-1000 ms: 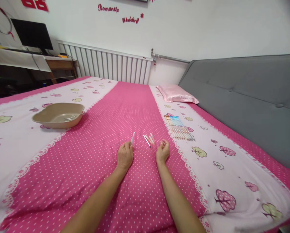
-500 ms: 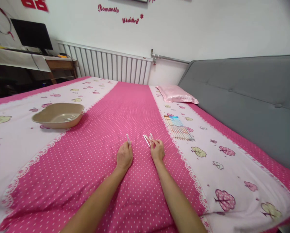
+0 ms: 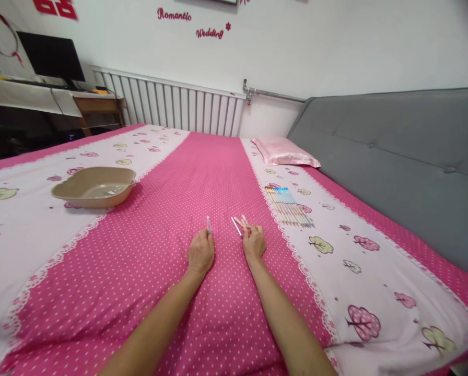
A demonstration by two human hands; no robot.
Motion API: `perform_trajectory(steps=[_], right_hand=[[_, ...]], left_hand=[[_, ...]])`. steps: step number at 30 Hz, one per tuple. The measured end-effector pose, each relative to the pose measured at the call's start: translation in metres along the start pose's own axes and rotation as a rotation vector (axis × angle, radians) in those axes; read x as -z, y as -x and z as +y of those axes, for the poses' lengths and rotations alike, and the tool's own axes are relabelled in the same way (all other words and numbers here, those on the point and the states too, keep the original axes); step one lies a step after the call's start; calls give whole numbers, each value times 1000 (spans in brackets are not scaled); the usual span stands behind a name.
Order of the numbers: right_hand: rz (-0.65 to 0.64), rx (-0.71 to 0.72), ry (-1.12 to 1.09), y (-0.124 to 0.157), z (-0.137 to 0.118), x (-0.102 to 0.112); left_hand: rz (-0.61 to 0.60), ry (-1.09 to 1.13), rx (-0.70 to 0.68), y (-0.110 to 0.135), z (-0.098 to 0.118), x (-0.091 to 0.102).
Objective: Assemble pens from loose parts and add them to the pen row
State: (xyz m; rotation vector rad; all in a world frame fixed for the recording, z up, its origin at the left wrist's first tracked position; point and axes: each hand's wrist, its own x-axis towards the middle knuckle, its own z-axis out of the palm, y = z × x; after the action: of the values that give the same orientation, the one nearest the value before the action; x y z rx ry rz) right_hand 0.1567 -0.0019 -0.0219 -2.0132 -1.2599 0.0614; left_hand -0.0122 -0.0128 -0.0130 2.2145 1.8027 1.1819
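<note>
Over the pink dotted strip of the bedspread, my left hand (image 3: 201, 251) is closed on a slim whitish pen (image 3: 208, 224), whose end sticks up past the fingertips. My right hand (image 3: 254, 243), a little to the right, pinches another pale pen (image 3: 244, 220) in its fingers. Right beside those fingertips is a thin white stick (image 3: 236, 226); whether it is held or lies on the cloth I cannot tell. A neat row of pens (image 3: 292, 214), with orange and blue ends at the top, lies beyond my right hand.
A beige plastic basin (image 3: 95, 196) with small clear pieces inside rests on the bed at left. A pink pillow (image 3: 283, 151) lies at the far right against the grey headboard (image 3: 394, 146). Behind the bed are a radiator (image 3: 171, 102) and a desk with a monitor (image 3: 51, 57).
The pen in my left hand has turned slightly and points more upright. A pale pen in my right hand has shifted a little. The arms stay nearly in place.
</note>
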Motion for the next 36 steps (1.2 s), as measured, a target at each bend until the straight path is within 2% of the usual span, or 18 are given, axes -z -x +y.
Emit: perform_trajectory(steps=[9, 18, 23, 30, 36], right_hand=[[20, 37, -68, 0, 3, 3], [-107, 128, -3, 0, 2, -2], [-95, 141, -72, 1, 3, -6], [-13, 38, -281, -1, 6, -4], [55, -83, -519, -8, 20, -3]], left_hand=[[7, -13, -9, 0, 0, -1], [-2, -29, -13, 0, 0, -1], [-10, -30, -16, 0, -1, -1], [-13, -31, -19, 0, -1, 0], [-12, -29, -30, 0, 0, 0]])
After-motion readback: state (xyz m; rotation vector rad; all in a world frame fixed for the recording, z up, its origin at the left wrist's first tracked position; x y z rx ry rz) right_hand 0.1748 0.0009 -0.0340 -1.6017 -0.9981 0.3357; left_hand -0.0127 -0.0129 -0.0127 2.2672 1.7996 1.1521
